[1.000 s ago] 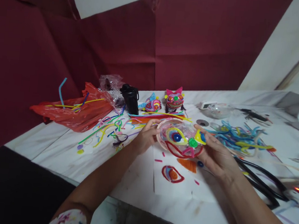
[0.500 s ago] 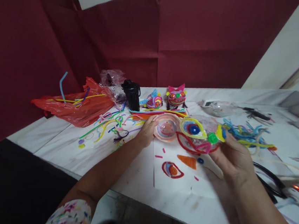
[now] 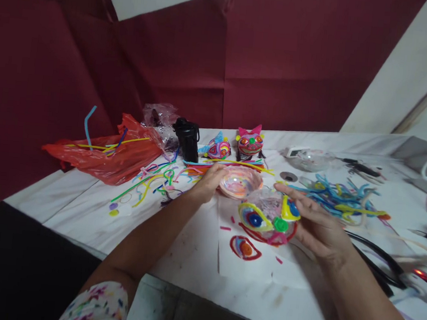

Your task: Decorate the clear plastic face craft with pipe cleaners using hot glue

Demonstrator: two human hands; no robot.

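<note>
Mask [image 3: 269, 218] in the right hand [image 3: 318, 228], bowl [image 3: 240, 194] in the left hand [image 3: 209, 184]!
Right grip is clamped on the mask's right side, above the paper [image 3: 235, 268]; left grip has the bowl's left rim. Mask lies nearer the counter's [image 3: 189, 258] front edge, its width roughly along it, bowl just beyond; whether they touch, can't tell.

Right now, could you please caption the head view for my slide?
The left hand holds a pinkish bowl while the right hand holds a clear, face-decorated shell above a marbled table.
</note>
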